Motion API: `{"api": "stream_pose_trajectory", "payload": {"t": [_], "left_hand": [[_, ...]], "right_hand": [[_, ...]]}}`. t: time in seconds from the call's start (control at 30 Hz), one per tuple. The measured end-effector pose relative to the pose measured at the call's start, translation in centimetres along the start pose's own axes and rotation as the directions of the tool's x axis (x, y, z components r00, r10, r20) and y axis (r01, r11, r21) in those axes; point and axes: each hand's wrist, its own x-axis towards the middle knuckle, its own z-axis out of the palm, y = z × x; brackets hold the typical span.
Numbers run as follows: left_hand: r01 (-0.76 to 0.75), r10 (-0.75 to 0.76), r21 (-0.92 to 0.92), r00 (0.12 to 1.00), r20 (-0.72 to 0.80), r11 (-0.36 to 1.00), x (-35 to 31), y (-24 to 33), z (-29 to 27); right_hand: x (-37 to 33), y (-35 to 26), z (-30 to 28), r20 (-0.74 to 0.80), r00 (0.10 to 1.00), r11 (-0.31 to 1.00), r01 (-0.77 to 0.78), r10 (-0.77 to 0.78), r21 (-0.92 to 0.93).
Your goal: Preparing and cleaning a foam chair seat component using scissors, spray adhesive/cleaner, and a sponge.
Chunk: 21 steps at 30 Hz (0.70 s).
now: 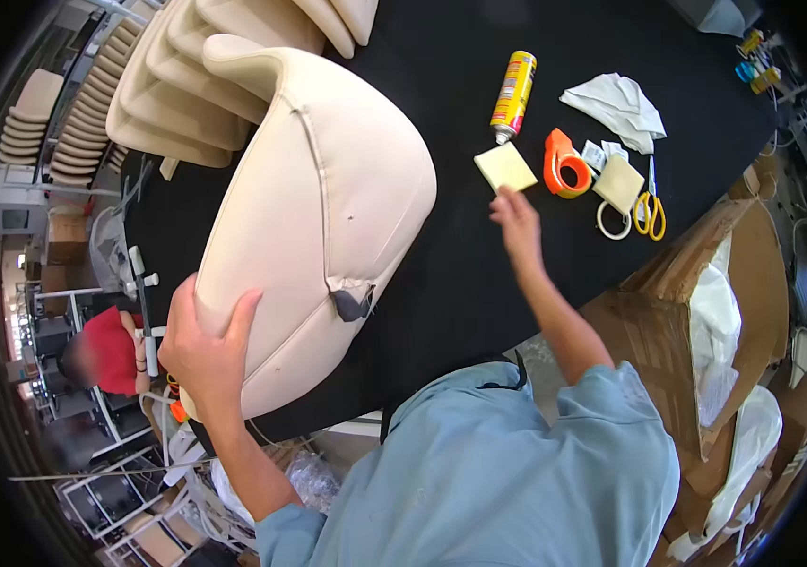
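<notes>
At the black table (441, 293), head view, we list: one beige seat shell (271, 227), left of centre, edge held by our left hand (203, 335), thumb spread from fingers; our right hand (520, 227), fingers narrow against one pale-yellow pad (505, 166), grip unclear to us; one yellow spray can (515, 90).

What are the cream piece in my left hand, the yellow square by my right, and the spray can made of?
The cream piece looks like matte leatherette: smooth skin with raised seams. The yellow square is perhaps sponge or folded cloth, dull and soft-edged. The spray can is likely metal with a glossy printed coat, given its shiny cylinder.
</notes>
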Motion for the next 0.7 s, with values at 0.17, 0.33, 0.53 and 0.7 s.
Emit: {"api": "stream_pose_trajectory", "payload": {"t": [0.17, 0.33, 0.53, 0.7], "left_hand": [[0.086, -0.086, -0.112, 0.996, 0.001, 0.990, -0.4, -5.4, 0.2], [0.108, -0.108, -0.164, 0.994, 0.009, 0.980, -1.3, -10.6, -0.3], [0.288, -0.318, -0.418, 0.948, -0.001, 0.861, -7.4, -16.0, -1.1], [0.435, -0.545, -0.531, 0.836, -0.061, 0.727, -15.4, -17.4, 4.3]], "right_hand": [[-1.0, 3.1, 10.0, 0.254, 0.904, 0.876, -0.406, 0.343, 0.261], [-3.2, 1.0, 15.3, 0.192, 0.882, 0.714, -0.462, 0.430, 0.527], [-5.0, -3.6, 12.3, 0.148, 0.932, 0.827, -0.362, 0.331, 0.430], [-6.1, -9.4, 9.8, 0.002, 0.993, 0.937, -0.112, 0.118, 0.330]]}}
